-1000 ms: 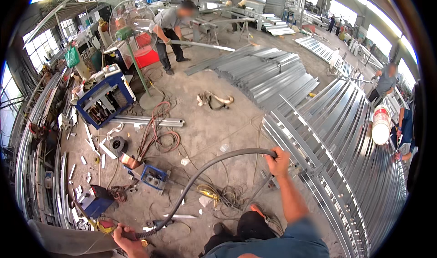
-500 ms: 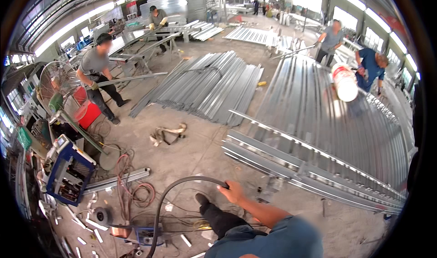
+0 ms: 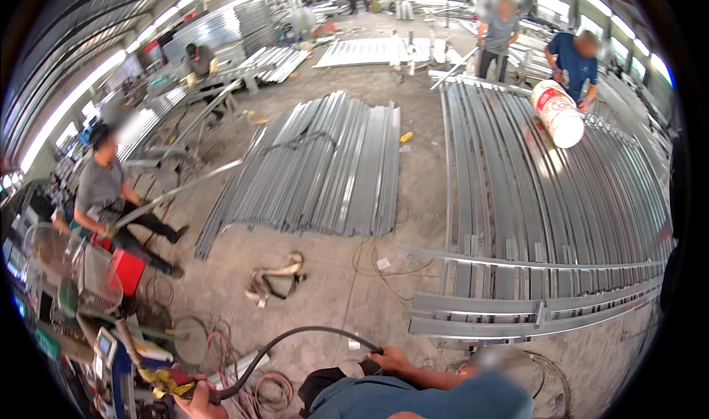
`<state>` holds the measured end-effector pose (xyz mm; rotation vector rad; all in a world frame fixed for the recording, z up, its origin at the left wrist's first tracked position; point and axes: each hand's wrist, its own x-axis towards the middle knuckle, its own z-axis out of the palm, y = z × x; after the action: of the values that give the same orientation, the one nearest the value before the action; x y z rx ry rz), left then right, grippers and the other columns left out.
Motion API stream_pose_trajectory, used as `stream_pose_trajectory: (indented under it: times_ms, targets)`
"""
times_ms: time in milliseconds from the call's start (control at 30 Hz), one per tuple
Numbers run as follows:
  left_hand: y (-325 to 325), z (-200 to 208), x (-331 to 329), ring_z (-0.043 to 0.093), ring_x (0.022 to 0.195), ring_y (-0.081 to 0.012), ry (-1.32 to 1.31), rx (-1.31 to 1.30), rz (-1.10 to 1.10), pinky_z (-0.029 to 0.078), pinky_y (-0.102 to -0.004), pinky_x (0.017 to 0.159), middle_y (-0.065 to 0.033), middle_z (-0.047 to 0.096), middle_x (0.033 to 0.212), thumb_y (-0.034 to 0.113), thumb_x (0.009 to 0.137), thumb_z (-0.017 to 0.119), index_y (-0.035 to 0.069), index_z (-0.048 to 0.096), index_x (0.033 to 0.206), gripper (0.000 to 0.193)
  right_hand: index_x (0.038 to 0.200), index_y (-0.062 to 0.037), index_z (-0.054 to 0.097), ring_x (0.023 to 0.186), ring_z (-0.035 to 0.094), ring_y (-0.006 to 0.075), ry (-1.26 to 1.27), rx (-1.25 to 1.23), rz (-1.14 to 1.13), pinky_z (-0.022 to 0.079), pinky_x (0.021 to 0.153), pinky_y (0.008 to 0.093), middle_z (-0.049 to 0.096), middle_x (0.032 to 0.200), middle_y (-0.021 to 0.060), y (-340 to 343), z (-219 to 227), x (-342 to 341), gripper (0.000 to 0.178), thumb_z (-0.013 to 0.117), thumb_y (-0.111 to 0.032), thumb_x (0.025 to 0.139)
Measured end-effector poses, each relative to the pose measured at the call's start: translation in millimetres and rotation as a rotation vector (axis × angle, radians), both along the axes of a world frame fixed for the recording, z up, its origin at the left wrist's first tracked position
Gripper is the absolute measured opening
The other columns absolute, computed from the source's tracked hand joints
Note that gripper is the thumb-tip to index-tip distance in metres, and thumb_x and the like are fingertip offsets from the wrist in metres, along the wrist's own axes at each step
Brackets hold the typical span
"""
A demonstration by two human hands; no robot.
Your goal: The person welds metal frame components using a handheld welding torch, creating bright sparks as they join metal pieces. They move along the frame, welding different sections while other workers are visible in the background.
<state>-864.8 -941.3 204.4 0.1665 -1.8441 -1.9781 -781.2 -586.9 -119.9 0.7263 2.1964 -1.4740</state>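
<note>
A thick black cable (image 3: 295, 333) arches in front of me from one hand to the other. Near its right end, my right hand (image 3: 391, 360) is closed around it. At the lower left, my left hand (image 3: 198, 403) grips the cable close to a piece wrapped in yellow and red (image 3: 166, 380); I cannot make out exactly what that piece is. Part of the left hand is cut off by the lower edge.
Grey metal profiles (image 3: 317, 175) lie stacked on the floor ahead. On the right is a rack of long profiles (image 3: 509, 182) with a white bucket (image 3: 559, 116) on it. A strap (image 3: 273, 278), a fan (image 3: 74, 264) and hoses (image 3: 269, 393) lie or stand nearby. Co-workers (image 3: 111, 190) handle metal.
My view has swung to the right. My left hand has come into sight on the cable at the lower left, while my right hand keeps its hold. The left co-worker still holds a profile.
</note>
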Motion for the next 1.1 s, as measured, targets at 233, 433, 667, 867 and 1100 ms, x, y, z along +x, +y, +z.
stream_pose_trajectory:
  times_ms: [233,433,667,867,1100]
  targets:
    - [43,-64,-265,0.062,0.064,-0.0126,-0.083,-0.013,-0.389,0.05,-0.0245,0.051,-0.0092,0.069,0.087,-0.004,0.073,0.072,-0.004,0.058,0.128,0.057,0.103,-0.0067,0.079,0.087,0.074,0.0295,-0.128,0.03,-0.328,0.054,0.079,0.0422,0.076,0.089,0.0146,-21,-53,-94,0.058,0.067,-0.061,0.088]
    - [81,-52,-464,0.061,0.063,-0.0134,-0.053,-0.028,-0.705,0.05,-0.0264,0.055,-0.0086,0.068,0.086,-0.003,0.079,0.068,-0.001,0.057,0.128,0.051,0.104,-0.0073,0.079,0.09,0.074,0.0305,-0.187,0.02,-0.583,0.055,0.081,0.0438,0.077,0.091,0.0147,-64,-64,-240,0.064,0.067,-0.067,0.085]
    - [150,-11,-662,0.061,0.064,-0.0126,-0.026,0.003,-0.834,0.049,-0.0255,0.056,-0.0092,0.068,0.086,-0.005,0.081,0.07,-0.003,0.057,0.128,0.049,0.098,-0.001,0.076,0.087,0.074,0.0349,-0.093,0.046,-0.765,0.055,0.077,0.0481,0.075,0.087,0.0213,-42,22,-398,0.06,0.064,-0.059,0.094]
    - [237,-24,-781,0.06,0.061,-0.0134,-0.024,0.146,-0.849,0.048,-0.0262,0.054,-0.0088,0.066,0.084,-0.006,0.081,0.07,-0.002,0.058,0.125,0.045,0.094,-0.0006,0.075,0.061,0.058,0.0135,0.085,-0.12,-1.073,0.046,0.056,0.0351,0.066,0.071,0.0042,26,-4,-500,0.046,0.074,-0.046,0.094]
    - [352,-27,-880,0.06,0.058,-0.0154,0.001,0.185,-0.783,0.05,-0.0281,0.055,-0.0095,0.066,0.081,-0.004,0.077,0.07,-0.001,0.059,0.116,0.04,0.106,-0.0032,0.078,0.079,0.071,0.0217,-0.066,0.046,-0.973,0.053,0.072,0.0378,0.074,0.081,0.0107,156,20,-602,0.064,0.072,-0.064,0.087]
